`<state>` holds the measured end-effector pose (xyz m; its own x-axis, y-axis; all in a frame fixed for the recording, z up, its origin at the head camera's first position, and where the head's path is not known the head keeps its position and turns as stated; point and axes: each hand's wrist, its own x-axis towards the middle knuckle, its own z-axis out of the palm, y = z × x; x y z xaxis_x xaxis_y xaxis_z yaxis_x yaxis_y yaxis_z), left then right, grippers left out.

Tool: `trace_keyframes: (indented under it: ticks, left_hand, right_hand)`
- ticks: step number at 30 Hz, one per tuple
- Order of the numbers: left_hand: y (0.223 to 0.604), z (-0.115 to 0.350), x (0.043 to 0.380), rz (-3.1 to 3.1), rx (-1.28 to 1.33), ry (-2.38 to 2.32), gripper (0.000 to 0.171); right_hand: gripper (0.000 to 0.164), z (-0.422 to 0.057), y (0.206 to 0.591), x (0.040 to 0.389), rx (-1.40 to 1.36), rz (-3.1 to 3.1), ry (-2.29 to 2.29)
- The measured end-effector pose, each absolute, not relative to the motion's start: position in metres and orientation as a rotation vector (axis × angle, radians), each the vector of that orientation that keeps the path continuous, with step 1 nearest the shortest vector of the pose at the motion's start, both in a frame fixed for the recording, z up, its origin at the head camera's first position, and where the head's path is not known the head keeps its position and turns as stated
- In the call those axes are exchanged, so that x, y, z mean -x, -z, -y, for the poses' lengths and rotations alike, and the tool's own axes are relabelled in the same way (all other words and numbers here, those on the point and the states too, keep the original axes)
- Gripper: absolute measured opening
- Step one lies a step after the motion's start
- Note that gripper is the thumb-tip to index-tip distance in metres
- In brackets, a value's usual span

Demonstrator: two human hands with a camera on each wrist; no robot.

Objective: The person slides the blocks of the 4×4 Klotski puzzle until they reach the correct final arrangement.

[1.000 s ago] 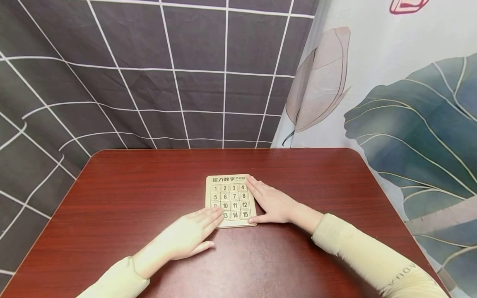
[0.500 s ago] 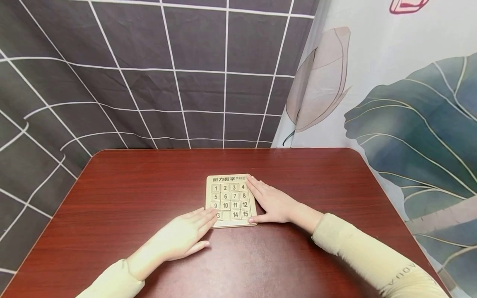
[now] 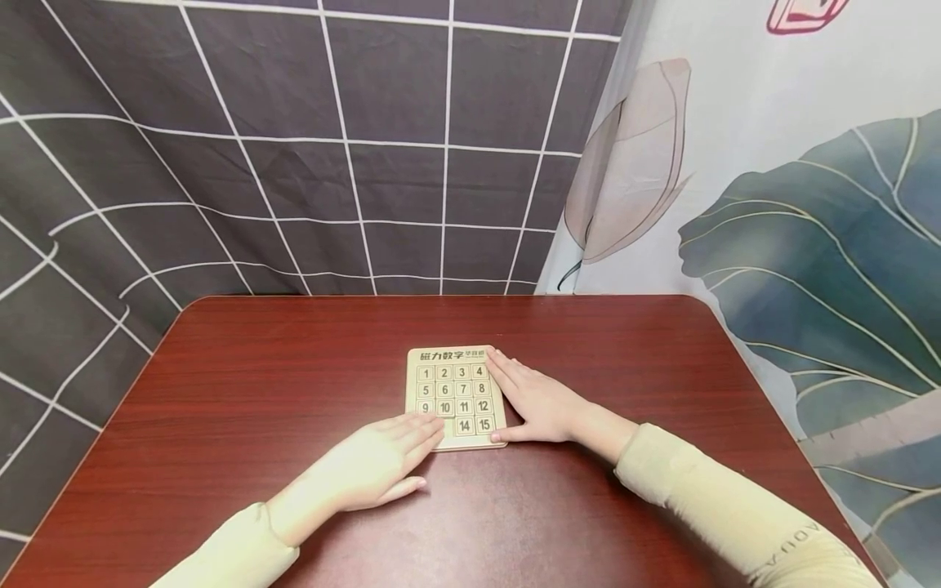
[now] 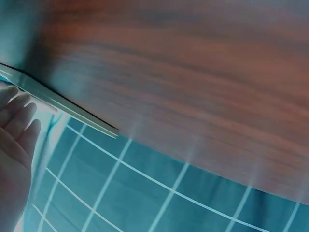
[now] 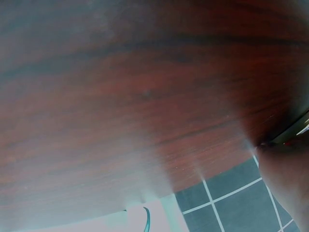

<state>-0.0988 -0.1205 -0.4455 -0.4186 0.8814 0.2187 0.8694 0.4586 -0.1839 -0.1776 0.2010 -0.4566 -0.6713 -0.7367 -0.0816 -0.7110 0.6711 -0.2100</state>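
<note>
A cream sliding number puzzle lies flat on the table, its numbered tiles in rows under a printed heading. My left hand reaches over its lower left corner with fingers extended. The fingertips cover the left of the bottom row, and a bare strip shows between them and the 14 tile. My right hand rests along the puzzle's right side, straight fingers at the upper corner and thumb at the lower one. In the left wrist view the fingers lie at the puzzle's edge.
The dark red table has rounded far corners. Behind it hangs a grey cloth with white grid lines. A white curtain with leaf prints hangs along the right.
The 13 tile slid left to the bottom left corner, baring the slot beside it. Since then my left hand has shifted slightly right, hiding that tile. The right hand stays put.
</note>
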Motion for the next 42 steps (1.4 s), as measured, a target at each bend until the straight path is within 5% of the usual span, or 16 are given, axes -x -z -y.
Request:
trace_keyframes:
  ticks: [42]
  left_hand:
    - [0.440,0.089,0.111,2.446,1.565,-0.075,0.061]
  right_hand:
    - [0.113,-0.200,0.455,0.177,1.212,-2.726,0.261]
